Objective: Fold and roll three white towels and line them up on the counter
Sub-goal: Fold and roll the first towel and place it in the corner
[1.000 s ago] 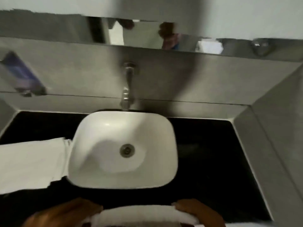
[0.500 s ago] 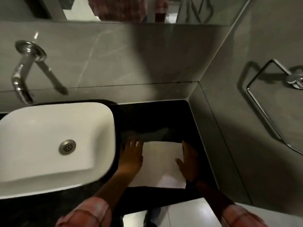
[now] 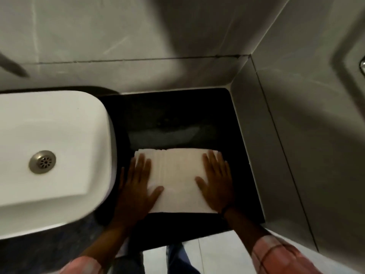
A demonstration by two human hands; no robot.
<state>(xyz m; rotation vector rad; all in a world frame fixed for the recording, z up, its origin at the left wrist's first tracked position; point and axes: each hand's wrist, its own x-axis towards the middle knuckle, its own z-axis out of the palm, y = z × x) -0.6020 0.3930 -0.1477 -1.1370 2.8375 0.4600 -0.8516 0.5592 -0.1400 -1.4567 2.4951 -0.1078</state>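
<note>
One white towel lies folded flat on the dark tabletop, just right of the sink. Left hand and right hand press its ends, fingers spread, gripping nothing. Rolling not begun; no finished rolls visible.

- I am standing in a bathroom, leaning over a vanity set into a corner.
- A white basin with a metal drain is sitting on the black counter to my left.
- Grey tiled walls are closing in behind and on my right.
- A white tiled floor is showing below the counter edge.
</note>
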